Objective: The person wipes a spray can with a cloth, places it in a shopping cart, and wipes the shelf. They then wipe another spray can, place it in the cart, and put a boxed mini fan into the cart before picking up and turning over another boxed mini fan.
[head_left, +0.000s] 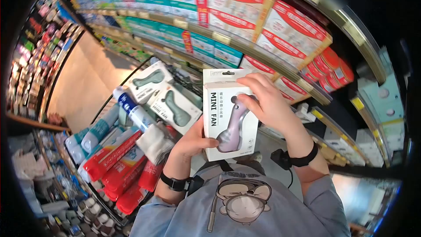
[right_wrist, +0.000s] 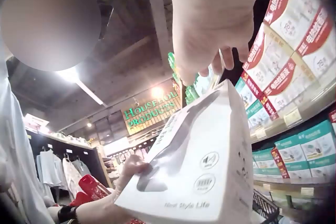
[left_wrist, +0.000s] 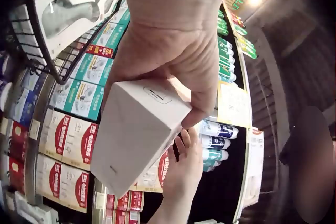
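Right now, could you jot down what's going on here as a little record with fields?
Place: shop aisle beside shelves stacked with red and teal cartons
Item held: white mini fan box, purple fan visible through its window
Left hand: grips the box at its lower left side
Right hand: fingers curled over the box's upper right front
Nearby: wire basket holding two more fan boxes, toothpaste tubes and red packs

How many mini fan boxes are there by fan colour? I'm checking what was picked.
Purple mini fan box, held by left hand and right hand: 1
Green mini fan boxes in the basket: 2
Total: 3
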Demonstrator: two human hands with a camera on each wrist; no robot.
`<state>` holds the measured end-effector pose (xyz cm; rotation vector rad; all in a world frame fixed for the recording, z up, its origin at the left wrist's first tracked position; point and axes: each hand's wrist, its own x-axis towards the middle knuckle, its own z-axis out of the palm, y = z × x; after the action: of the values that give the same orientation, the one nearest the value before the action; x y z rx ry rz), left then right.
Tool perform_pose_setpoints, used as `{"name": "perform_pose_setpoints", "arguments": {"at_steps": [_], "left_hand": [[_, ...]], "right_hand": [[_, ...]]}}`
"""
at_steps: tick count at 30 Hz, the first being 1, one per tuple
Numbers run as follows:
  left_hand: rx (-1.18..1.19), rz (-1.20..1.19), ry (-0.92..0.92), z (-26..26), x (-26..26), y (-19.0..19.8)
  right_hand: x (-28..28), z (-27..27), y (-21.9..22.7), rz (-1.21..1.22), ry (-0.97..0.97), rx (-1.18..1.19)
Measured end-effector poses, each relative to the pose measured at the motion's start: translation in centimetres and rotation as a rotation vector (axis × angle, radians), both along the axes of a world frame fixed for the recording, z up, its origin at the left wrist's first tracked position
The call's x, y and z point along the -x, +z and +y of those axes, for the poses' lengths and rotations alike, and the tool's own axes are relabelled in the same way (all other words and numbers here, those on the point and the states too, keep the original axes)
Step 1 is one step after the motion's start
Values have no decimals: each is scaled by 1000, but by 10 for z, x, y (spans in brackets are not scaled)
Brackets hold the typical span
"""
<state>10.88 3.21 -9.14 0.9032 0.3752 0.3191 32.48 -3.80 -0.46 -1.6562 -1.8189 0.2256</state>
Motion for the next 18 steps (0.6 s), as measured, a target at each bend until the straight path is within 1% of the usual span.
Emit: {"name": "perform_pose_setpoints", "arguments": {"at_steps": [2,3,4,5,6,7,9,11,12,13,14,15,16,17,18], "left_hand": [[1,6,-74,-5,-14,-4],[-6,13,-116,-8,-21,-6],[-50,67,-150,-12,-28,-7],[-49,67,-193,-16,-35,-7],[-109,89,-223,-20,-43,-5],[-171,105,-255,-25,-51,-3],[-173,100,-309,-38,-69,-8],[-138,105,-363,-56,-87,-17],[-108,126,-345,-67,-95,-15],[-115,121,-365,-78,-107,-15],[-141,103,-341,-89,-118,-16],[-167,87,-315,-99,-128,-19],[-187,83,-335,-108,-138,-21],[-195,87,-345,-118,-149,-21],[-211,76,-380,-129,-160,-21]], "right_hand": [[-15,-15,-11,113,-44,22],[-20,-25,-12,118,-82,25],[-25,-35,-14,112,-101,54],[-31,-47,-15,104,-124,81],[-40,-58,-21,38,-127,49],[-47,-71,-22,34,-176,51],[-61,-97,-23,89,-153,99],[-78,-124,-29,85,-151,89],[-85,-138,-33,146,-174,39],[-92,-152,-38,208,-190,-15],[-100,-168,-40,207,-206,-24],[-108,-185,-43,190,-290,-94],[-118,-201,-47,175,-371,-165],[-131,-221,-52,179,-381,-173],[-145,-245,-57,202,-431,-5]]}}
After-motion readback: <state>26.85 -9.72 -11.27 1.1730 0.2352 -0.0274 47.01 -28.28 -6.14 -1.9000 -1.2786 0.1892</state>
